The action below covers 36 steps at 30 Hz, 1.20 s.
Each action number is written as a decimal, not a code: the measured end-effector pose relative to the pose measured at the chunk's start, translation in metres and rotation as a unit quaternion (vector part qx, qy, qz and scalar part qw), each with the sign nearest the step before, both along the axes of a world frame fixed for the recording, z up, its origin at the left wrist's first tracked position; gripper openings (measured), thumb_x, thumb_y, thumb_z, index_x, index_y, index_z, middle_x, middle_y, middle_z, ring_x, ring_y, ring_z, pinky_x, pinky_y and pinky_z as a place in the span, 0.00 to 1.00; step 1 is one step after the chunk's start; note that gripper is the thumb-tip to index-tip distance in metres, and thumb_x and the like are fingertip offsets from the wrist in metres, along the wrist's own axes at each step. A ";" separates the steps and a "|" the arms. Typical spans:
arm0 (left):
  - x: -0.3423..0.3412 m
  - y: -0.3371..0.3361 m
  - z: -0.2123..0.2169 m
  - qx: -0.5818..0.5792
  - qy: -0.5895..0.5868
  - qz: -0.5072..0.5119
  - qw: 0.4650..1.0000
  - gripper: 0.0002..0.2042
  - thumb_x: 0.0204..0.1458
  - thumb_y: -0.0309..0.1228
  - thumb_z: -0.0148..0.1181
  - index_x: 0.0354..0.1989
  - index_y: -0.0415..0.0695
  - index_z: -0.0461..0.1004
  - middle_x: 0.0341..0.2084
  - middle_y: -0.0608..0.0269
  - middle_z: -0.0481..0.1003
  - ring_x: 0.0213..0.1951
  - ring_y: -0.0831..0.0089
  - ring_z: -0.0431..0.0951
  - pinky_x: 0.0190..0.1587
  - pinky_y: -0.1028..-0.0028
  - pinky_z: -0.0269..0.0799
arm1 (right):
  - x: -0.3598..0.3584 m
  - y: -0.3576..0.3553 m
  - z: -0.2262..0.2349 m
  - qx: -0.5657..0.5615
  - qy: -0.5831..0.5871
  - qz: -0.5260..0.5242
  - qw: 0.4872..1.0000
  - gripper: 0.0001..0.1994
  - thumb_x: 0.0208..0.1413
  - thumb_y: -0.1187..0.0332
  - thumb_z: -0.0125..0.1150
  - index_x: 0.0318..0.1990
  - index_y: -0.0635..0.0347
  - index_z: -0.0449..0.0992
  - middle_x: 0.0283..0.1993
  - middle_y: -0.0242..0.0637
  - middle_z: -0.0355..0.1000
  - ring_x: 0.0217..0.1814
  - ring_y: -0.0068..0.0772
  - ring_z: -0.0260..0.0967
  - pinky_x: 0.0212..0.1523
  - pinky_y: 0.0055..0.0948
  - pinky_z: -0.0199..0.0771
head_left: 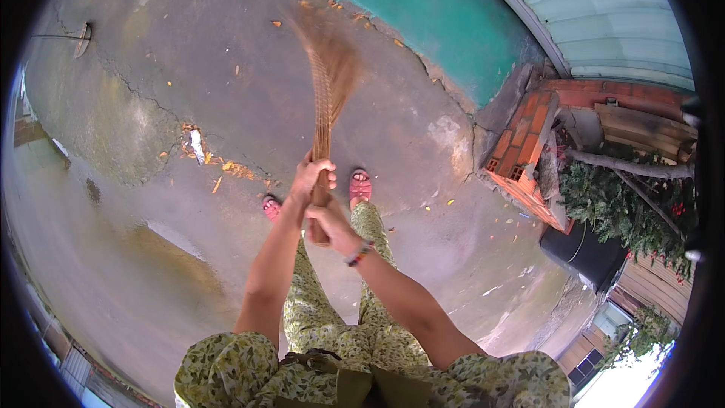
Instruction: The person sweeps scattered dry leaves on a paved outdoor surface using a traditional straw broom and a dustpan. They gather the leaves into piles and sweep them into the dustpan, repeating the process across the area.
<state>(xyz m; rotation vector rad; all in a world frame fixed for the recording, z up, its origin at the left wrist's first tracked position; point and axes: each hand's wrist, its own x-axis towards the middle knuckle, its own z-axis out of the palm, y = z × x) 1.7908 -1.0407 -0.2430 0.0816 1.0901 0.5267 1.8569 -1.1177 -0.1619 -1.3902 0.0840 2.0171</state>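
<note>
Both of my hands grip the handle of a straw broom. My left hand holds the handle higher up, and my right hand, with a beaded bracelet at the wrist, holds it just below. The bristles fan out ahead of me and are blurred with motion over the grey concrete ground. My feet in pink sandals stand right under the broom handle.
Yellow dry leaves and a white scrap lie on the ground to the left. A teal wall runs along the back. At the right stand a red brick planter, a leafy shrub and a black tub.
</note>
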 end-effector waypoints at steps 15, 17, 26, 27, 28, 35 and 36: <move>0.114 -0.120 -0.014 -0.130 -0.256 -0.269 0.919 0.18 0.41 0.20 0.56 0.43 0.38 0.63 0.15 0.59 0.67 0.13 0.71 0.69 0.13 0.69 0.67 | 0.043 -0.097 0.020 -0.169 -0.136 -0.252 0.943 0.05 0.50 0.73 0.54 0.28 0.66 0.68 0.18 0.39 0.66 0.16 0.32 0.67 0.18 0.28 0.71; 0.096 -0.095 -0.056 -0.142 -0.222 -0.223 0.939 0.20 0.41 0.19 0.56 0.45 0.40 0.63 0.14 0.59 0.67 0.14 0.70 0.70 0.13 0.68 0.67 | 0.026 -0.061 0.005 -0.126 -0.170 -0.147 0.966 0.05 0.50 0.74 0.54 0.27 0.66 0.67 0.19 0.38 0.66 0.17 0.31 0.67 0.18 0.28 0.71; 0.044 -0.102 0.060 -0.054 -0.076 -0.034 0.995 0.36 0.41 0.16 0.53 0.63 0.48 0.50 0.18 0.59 0.68 0.16 0.71 0.70 0.14 0.69 0.69 | 0.022 -0.105 0.071 -0.098 -0.228 0.023 0.968 0.17 0.44 0.77 0.53 0.42 0.65 0.57 0.18 0.39 0.64 0.11 0.33 0.64 0.09 0.32 0.65; 0.048 -0.114 0.067 -0.055 -0.101 -0.043 0.992 0.37 0.41 0.16 0.54 0.63 0.48 0.50 0.18 0.60 0.67 0.15 0.72 0.70 0.14 0.70 0.68 | 0.017 -0.119 0.079 -0.110 -0.234 -0.006 0.966 0.17 0.44 0.77 0.53 0.43 0.65 0.57 0.18 0.40 0.63 0.11 0.34 0.64 0.09 0.32 0.65; 0.057 -0.127 0.073 -0.050 -0.118 -0.070 0.989 0.37 0.40 0.16 0.54 0.63 0.50 0.50 0.16 0.61 0.67 0.14 0.72 0.69 0.13 0.71 0.67 | 0.015 -0.128 0.085 -0.125 -0.244 -0.039 0.961 0.17 0.44 0.77 0.52 0.43 0.65 0.56 0.18 0.40 0.63 0.10 0.34 0.64 0.08 0.31 0.65; 0.075 -0.058 0.006 -0.054 -0.218 -0.204 0.953 0.14 0.42 0.21 0.57 0.37 0.39 0.62 0.13 0.62 0.66 0.14 0.73 0.67 0.13 0.70 0.64 | 0.000 -0.030 0.031 -0.169 -0.204 -0.217 0.940 0.08 0.51 0.71 0.54 0.21 0.58 0.66 0.16 0.34 0.65 0.13 0.27 0.63 0.12 0.23 0.65; 0.060 -0.036 -0.017 -0.079 -0.220 -0.214 0.948 0.10 0.42 0.21 0.57 0.32 0.39 0.63 0.13 0.63 0.66 0.14 0.73 0.67 0.14 0.71 0.64 | -0.014 -0.008 0.016 -0.157 -0.167 -0.210 0.950 0.08 0.50 0.73 0.55 0.22 0.58 0.66 0.17 0.33 0.64 0.14 0.27 0.63 0.14 0.22 0.66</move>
